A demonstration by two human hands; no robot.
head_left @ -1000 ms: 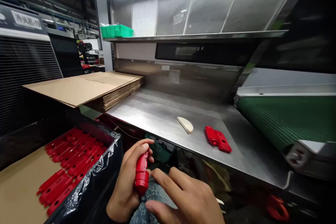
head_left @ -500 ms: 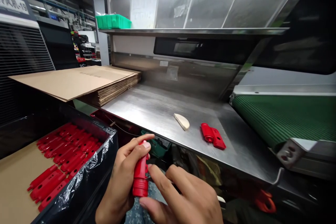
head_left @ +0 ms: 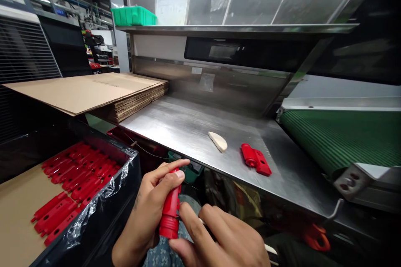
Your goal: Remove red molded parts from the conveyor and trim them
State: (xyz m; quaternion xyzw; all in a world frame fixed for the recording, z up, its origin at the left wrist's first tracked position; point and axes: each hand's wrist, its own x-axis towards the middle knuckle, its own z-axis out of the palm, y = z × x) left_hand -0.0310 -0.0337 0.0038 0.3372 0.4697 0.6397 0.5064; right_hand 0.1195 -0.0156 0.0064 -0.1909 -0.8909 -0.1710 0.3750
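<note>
My left hand [head_left: 153, 204] is wrapped round a red plastic part [head_left: 171, 212], a ribbed cylinder at its lower end, held tilted in front of my lap. The thumb presses on its upper end and the index finger stretches out past it. My right hand [head_left: 222, 233] is closed round a slim tool with a pale handle [head_left: 271, 250], whose end shows behind the palm. A thin dark tip of that tool meets the right side of the red part, partly hidden by my fingers. My right thumb is close by the part's ribbed end.
On the steel bench lie a cream half-round piece [head_left: 217, 142] and a red molded part [head_left: 256, 159]. Left stands a lined black box [head_left: 125, 175] with rows of red parts [head_left: 75, 179]. Cardboard sheets [head_left: 94, 91], a green conveyor belt [head_left: 344, 137] and a green bin [head_left: 134, 16] surround the bench.
The red part and both hands have shifted slightly down and right in view. My right fingers have moved a little along the part's side, and more of the pale handle shows.
</note>
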